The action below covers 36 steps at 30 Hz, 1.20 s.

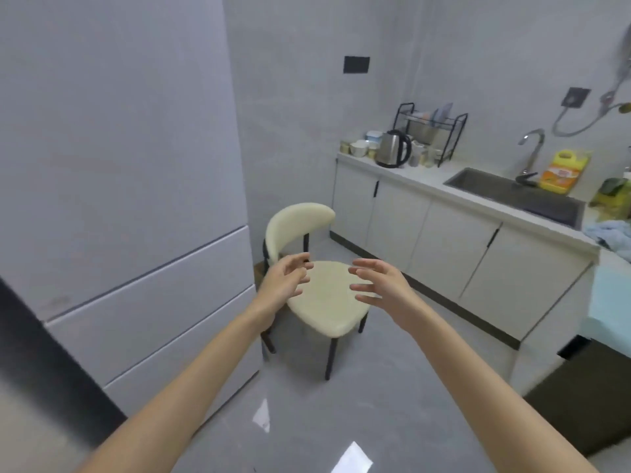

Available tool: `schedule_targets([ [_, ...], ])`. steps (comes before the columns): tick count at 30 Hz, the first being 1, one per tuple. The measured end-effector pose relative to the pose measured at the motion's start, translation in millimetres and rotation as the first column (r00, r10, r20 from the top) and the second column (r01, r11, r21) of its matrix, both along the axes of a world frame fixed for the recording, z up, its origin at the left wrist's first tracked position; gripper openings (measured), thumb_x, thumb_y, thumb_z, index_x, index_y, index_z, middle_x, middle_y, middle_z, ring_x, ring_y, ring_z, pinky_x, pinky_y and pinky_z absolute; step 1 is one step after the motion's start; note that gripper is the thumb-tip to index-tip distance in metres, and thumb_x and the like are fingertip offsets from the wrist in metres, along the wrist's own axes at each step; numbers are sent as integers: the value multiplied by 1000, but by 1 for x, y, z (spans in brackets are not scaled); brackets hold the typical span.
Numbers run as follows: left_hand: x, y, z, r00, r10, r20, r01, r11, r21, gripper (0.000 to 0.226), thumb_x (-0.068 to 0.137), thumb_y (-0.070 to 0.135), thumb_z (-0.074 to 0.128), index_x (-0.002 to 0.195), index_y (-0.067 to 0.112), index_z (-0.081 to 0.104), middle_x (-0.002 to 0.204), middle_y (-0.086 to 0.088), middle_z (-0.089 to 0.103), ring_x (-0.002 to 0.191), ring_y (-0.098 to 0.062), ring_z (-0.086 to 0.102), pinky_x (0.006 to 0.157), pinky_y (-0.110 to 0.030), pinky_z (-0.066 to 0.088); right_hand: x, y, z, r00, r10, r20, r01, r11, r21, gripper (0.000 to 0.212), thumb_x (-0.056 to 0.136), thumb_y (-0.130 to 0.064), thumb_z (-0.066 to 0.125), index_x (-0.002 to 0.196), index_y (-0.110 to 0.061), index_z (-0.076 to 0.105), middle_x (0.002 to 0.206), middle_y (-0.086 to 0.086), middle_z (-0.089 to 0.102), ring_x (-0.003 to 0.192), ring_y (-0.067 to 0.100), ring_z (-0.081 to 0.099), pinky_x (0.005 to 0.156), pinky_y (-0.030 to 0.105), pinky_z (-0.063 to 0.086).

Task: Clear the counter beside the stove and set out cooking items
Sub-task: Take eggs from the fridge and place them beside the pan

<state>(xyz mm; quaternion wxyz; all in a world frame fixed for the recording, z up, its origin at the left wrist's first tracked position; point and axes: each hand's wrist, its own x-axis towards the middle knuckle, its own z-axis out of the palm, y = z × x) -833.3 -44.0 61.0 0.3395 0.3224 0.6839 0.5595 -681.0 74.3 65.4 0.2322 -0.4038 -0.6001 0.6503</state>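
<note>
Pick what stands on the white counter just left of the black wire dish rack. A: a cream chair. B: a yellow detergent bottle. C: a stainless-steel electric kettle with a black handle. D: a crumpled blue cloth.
C: the stainless-steel electric kettle with a black handle stands on the white counter, at the left end of the black wire dish rack.

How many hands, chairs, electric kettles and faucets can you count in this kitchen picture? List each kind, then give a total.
hands: 2 (left hand, right hand)
chair: 1
electric kettle: 1
faucet: 1
total: 5
</note>
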Motion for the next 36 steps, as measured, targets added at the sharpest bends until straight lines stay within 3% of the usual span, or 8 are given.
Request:
schedule_targets([
  [8,-124,-83,-5,910,414,-7,-413,909,57,33,98,8,41,127,16,51,121,0,60,109,-17,57,92,-32,46,-177,-35,-4,951,309,4,-308,948,80,22,96,-9,51,115,-14,61,113,5,65,79,15,62,79,32,54],
  [14,-211,-141,-18,779,625,-44,-622,780,67,30,97,9,46,125,18,51,119,0,60,105,-17,58,95,-36,46,-295,-64,-13,811,584,37,-583,800,141,20,98,-17,51,117,-19,57,117,0,62,96,18,63,80,28,54],
  [17,-256,-171,-25,647,756,-95,-752,654,81,25,96,14,52,119,21,54,114,1,62,107,-19,59,95,-38,49,-350,-81,-15,733,679,48,-677,719,159,22,98,-14,50,119,-17,58,119,2,62,94,18,62,84,32,53],
  [20,-285,-193,-25,445,889,-108,-880,456,130,20,91,19,60,111,21,55,106,-2,59,97,-16,58,79,-27,54,-394,-95,-15,640,764,78,-764,622,170,23,97,-14,50,118,-17,59,120,1,63,93,17,61,87,34,52],
  [24,-316,-215,-27,219,961,-170,-951,249,182,45,74,27,79,102,18,45,107,-8,52,92,-21,54,84,-32,48,-439,-111,-17,540,833,120,-833,508,217,19,95,-13,53,111,-17,62,113,-1,66,95,12,61,83,28,50],
  [27,-328,-220,-26,258,950,-173,-938,290,191,58,71,27,82,111,23,41,116,0,49,95,-9,54,79,-19,45,-453,-114,-22,519,846,119,-841,481,248,18,95,-10,53,107,-10,66,102,-3,70,85,-5,63,72,8,46],
  [31,-332,-216,-27,222,957,-188,-944,259,204,46,72,27,81,106,20,50,101,11,58,84,7,53,64,-4,41,-456,-112,-28,499,861,98,-847,461,265,17,94,-8,55,105,-12,67,105,-1,70,83,-11,63,74,3,44],
  [36,-332,-214,-29,177,976,-126,-952,202,232,45,67,27,84,99,16,54,99,5,62,84,-3,56,73,-17,47,-451,-113,-34,485,871,80,-842,441,309,22,92,-5,56,112,-11,63,109,1,69,98,0,63,81,10,45],
])
